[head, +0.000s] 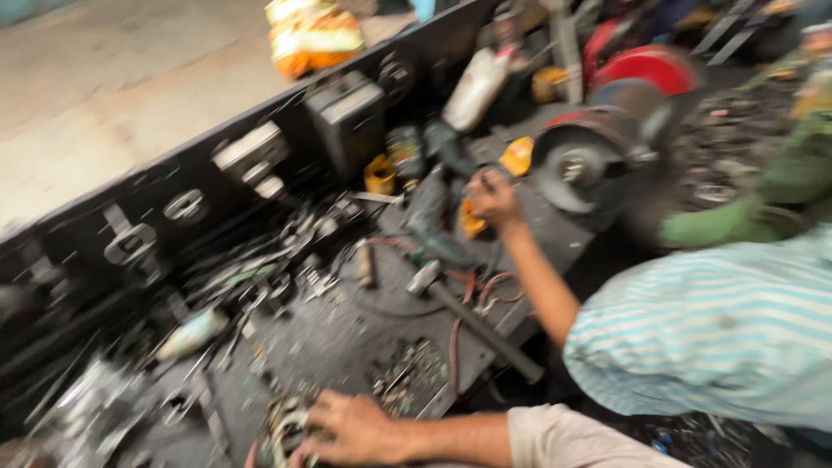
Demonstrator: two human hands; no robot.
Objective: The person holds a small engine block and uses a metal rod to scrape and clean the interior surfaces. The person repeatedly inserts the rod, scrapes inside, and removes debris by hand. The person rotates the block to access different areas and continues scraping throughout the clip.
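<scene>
Across the frame runs my dark workbench, littered with metal scraps, its black back wall rising toward the upper left. At upper right sits a bench grinder with a red housing behind it. Top centre, a yellow-and-orange package lies beyond the wall; right of it leans a whitish bottle, and a small yellow container stands below. A hammer lies mid-bench. A co-worker's hand, striped sleeve behind, reaches to an orange item — blurred. At the bottom edge, my right hand rests, fingers curled over a round metal part — grip too blurred to tell.
</scene>
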